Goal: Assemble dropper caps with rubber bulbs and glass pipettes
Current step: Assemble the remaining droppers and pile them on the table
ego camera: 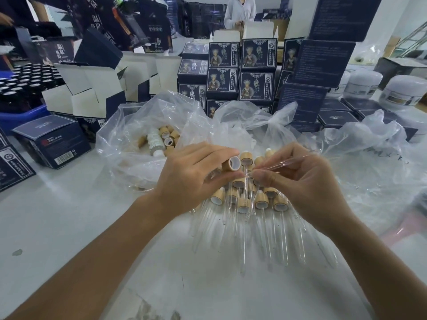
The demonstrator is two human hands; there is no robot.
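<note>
My left hand (194, 179) grips a bamboo-coloured dropper cap (232, 163), its white-lined open end turned towards me. My right hand (302, 181) pinches a clear glass pipette (286, 163) that slants up to the right, its near end close to the cap. Below both hands lies a pile of assembled droppers (261, 202) with bamboo caps and glass tubes pointing at me. A clear plastic bag (129, 144) at the left holds loose bamboo caps (169, 135).
Crumpled clear plastic (369, 162) spreads at the right. Dark printed boxes (240, 72) are stacked behind, open white-lined cartons (92, 88) at the left, white jars (402, 92) at far right. A person in a white top (240, 10) stands at the back. The white table (57, 227) runs under everything.
</note>
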